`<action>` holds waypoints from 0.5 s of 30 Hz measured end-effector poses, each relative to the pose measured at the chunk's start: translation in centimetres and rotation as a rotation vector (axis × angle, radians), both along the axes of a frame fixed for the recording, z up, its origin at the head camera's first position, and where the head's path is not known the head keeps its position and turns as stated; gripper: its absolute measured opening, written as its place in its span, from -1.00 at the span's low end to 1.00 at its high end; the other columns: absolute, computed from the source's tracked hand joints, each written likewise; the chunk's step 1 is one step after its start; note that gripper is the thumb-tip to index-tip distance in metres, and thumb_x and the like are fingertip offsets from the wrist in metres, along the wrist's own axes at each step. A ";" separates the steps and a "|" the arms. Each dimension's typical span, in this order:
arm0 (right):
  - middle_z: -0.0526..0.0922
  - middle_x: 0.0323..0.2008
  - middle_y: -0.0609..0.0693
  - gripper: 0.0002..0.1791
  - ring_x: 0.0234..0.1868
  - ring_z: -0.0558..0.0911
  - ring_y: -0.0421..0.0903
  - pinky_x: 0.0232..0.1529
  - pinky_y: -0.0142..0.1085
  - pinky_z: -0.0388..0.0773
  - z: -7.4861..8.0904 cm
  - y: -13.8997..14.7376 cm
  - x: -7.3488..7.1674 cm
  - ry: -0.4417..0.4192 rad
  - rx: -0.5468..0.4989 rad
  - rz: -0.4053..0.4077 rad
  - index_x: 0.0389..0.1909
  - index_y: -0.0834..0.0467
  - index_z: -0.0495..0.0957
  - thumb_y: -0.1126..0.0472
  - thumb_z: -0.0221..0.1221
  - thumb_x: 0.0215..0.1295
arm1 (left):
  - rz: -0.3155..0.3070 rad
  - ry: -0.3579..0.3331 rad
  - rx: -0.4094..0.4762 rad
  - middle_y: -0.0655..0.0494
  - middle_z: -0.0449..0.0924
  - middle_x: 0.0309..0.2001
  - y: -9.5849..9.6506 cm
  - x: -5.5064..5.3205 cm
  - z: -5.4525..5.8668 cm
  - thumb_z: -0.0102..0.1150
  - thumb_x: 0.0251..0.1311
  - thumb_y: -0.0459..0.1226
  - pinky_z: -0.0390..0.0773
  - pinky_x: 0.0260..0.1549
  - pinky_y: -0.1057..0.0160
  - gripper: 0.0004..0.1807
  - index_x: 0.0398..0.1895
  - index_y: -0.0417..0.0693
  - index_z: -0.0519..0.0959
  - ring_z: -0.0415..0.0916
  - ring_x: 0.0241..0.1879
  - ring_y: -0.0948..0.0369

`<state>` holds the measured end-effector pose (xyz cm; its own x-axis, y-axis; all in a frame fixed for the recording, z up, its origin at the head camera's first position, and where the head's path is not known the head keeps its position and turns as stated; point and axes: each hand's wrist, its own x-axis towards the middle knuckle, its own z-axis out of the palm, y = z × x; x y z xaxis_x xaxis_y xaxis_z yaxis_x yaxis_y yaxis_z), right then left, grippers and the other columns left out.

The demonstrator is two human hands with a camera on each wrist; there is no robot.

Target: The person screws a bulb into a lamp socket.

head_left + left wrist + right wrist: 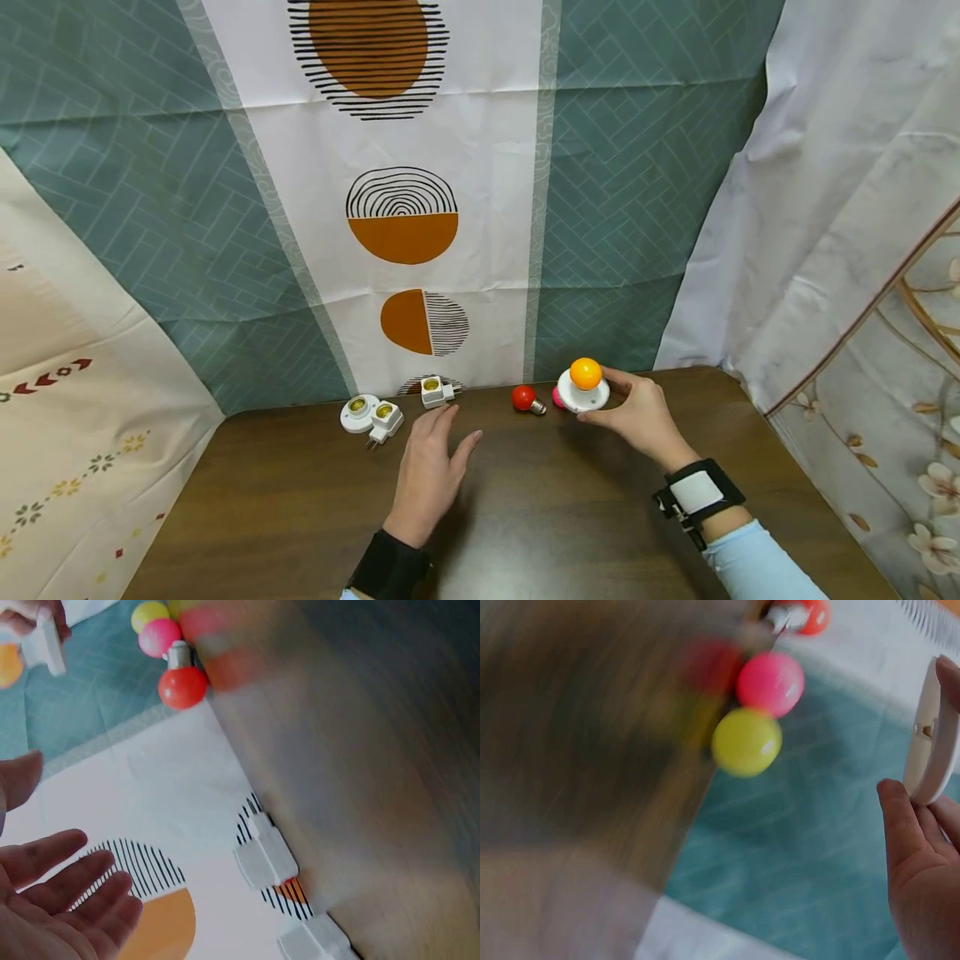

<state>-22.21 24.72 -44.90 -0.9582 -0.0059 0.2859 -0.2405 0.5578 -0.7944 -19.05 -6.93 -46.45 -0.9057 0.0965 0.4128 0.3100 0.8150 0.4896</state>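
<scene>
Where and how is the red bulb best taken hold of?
Pinch the red bulb by its round part, probably from the left with the empty left hand: the bulb lies sideways, its metal base pointing right and towards the person.

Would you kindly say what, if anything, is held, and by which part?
The right hand grips the rim of a round white socket bearing a round orange bulb; left hand empty.

1. A small worktop (555, 517) nook screened with fabric; home or studio, cannot tell.
2. Green-and-white patterned cloth (487, 200) hangs along the back edge.
3. Flowered cream cloth (82, 417) at left, pale floral curtain (892, 475) at right.
</scene>
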 end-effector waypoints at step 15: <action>0.63 -0.02 0.20 -0.16 -0.08 0.65 0.08 -0.27 -0.42 0.59 -3.5 8.2 -1.6 -0.046 0.151 -0.246 0.11 0.21 0.51 -0.10 0.48 -0.24 | 0.066 -0.086 -0.033 -0.09 0.47 0.17 -1.2 -0.3 -0.9 0.12 0.21 0.02 0.34 0.20 -0.04 -0.49 0.09 -0.14 0.52 0.34 0.25 0.00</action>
<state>-23.86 32.90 -48.44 -0.9481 0.1893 0.2555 -0.0488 0.7075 -0.7051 -19.34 -8.15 -47.36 -0.9425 0.0479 0.3308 0.2133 0.8481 0.4850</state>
